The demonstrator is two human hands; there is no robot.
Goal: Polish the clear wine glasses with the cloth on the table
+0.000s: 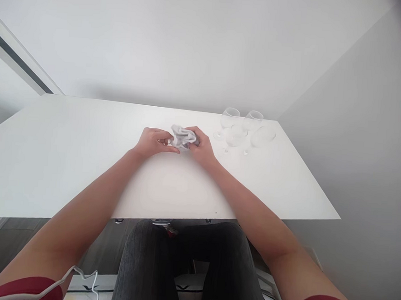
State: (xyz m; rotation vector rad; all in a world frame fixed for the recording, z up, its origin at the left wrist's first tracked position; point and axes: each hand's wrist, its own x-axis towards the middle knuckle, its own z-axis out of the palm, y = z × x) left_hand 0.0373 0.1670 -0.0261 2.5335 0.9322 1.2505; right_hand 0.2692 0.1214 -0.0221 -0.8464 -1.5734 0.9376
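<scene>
Both hands meet over the middle of the table. My left hand (152,141) is closed round the clear, shiny end of a wine glass (170,142), its thumb stretched out along the near side. A crumpled white-grey cloth (181,134) covers much of that glass. My right hand (201,146) grips the cloth and the glass from the right. Fingers and cloth hide most of the glass, so its full shape does not show.
Several clear stemmed wine glasses (236,136) stand close together right of my right hand. The white table (67,160) meets a white wall behind, with a grey wall to the right. A white cable (74,271) hangs by my left arm.
</scene>
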